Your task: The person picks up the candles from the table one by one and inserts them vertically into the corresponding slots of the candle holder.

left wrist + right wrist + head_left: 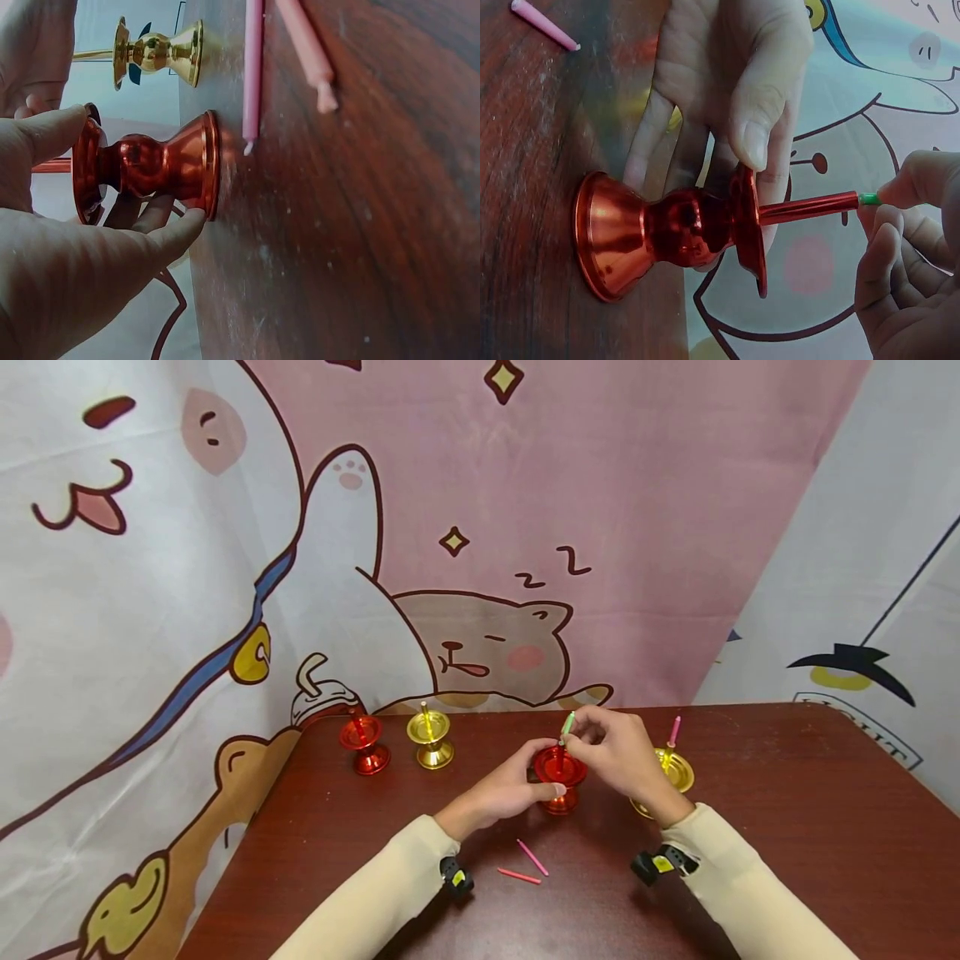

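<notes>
A shiny red candle holder [561, 800] stands upright on the table. My left hand [504, 789] grips it from the left, with the thumb on the dish rim and fingers around the far side. Between thumb and fingertips my right hand [621, 752] pinches a small green candle [568, 723] over the holder. In the right wrist view the green candle's end [869, 199] meets the top of the holder's thin red tube [810, 208]. Most of the candle hides behind the right fingers there.
Behind my right wrist is a gold holder [681, 771] bearing a pink candle [675, 731]. Another red holder [371, 762] and a gold one [435, 755] stand at back left. A pink candle [532, 857] and an orange-red candle [519, 877] lie in front. A printed cloth [637, 527] hangs behind the table.
</notes>
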A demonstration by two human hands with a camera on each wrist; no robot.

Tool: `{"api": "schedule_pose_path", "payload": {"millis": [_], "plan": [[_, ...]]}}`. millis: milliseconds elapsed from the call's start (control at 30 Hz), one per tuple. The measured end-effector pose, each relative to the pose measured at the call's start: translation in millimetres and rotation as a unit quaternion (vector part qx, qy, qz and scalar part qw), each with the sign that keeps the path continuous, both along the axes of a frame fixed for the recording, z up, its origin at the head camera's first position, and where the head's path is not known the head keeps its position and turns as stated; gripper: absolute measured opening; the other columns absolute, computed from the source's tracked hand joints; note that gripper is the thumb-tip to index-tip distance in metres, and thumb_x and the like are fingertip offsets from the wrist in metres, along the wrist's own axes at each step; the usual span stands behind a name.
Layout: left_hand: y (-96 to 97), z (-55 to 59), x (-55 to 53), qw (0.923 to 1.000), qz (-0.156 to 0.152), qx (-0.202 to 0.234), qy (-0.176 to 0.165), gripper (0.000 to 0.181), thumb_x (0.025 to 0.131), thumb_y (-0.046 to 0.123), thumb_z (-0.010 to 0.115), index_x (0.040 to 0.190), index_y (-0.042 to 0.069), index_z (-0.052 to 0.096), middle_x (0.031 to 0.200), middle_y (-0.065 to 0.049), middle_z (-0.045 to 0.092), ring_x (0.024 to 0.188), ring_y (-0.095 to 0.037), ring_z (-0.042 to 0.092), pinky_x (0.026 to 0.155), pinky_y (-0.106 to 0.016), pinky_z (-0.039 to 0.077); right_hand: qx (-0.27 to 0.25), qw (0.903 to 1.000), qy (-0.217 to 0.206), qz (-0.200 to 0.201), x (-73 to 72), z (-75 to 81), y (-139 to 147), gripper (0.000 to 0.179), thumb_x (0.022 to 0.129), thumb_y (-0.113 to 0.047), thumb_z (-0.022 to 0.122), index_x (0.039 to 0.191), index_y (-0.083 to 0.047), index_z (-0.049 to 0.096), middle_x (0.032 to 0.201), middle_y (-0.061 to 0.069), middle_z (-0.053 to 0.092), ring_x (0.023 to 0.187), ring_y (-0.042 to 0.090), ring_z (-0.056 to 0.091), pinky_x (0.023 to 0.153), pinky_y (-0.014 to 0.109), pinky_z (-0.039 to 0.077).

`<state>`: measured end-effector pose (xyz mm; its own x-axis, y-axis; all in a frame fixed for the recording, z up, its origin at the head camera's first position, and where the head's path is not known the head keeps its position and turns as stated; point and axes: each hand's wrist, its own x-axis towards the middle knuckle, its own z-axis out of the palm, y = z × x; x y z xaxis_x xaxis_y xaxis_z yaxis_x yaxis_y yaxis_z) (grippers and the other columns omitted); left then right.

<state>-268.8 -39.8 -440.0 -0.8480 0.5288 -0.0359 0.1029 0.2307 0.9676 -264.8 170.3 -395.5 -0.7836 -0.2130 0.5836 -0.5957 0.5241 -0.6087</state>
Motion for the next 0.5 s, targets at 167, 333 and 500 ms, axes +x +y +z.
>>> {"api": "schedule_pose_path", "payload": {"millis": [167,333,500], "plan": [[4.5,1.0,1.7,1.0000,-0.001,0.001,0.003,0.072,0.100,0.010,0.077,0.163,0.009,0.043,0.146,-0.009,0.062,0.133,-0.022,0.062,0.118,-0.042,0.045,0.004,1.0000,-0.008,0.002,0.7,0.0,4.8,0.017,0.085,0.002,0.081,0.087,-0.013,0.074,0.070,-0.009,0.064,0.064,0.010,0.059,0.056,0.025,0.045],[6.6,1.1,2.3,1.0000,0.000,0.001,0.002,0.072,0.100,0.010,0.077,0.163,0.009,0.042,0.147,-0.008,0.061,0.133,-0.021,0.061,0.119,-0.043,0.045,0.010,0.9999,-0.001,0.011,-0.7,-1.3,7.5,0.017,0.085,0.001,0.081,0.087,-0.014,0.074,0.071,-0.010,0.064,0.064,0.010,0.060,0.056,0.023,0.046],[7.6,0.4,2.4,1.0000,-0.002,-0.001,0.003,0.072,0.100,0.011,0.077,0.163,0.009,0.042,0.147,-0.008,0.061,0.133,-0.021,0.061,0.117,-0.040,0.045,0.024,0.9993,0.025,0.016,-2.8,-0.5,8.3,0.017,0.084,0.002,0.080,0.086,-0.015,0.074,0.073,-0.012,0.065,0.064,0.007,0.060,0.057,0.024,0.049]]}}
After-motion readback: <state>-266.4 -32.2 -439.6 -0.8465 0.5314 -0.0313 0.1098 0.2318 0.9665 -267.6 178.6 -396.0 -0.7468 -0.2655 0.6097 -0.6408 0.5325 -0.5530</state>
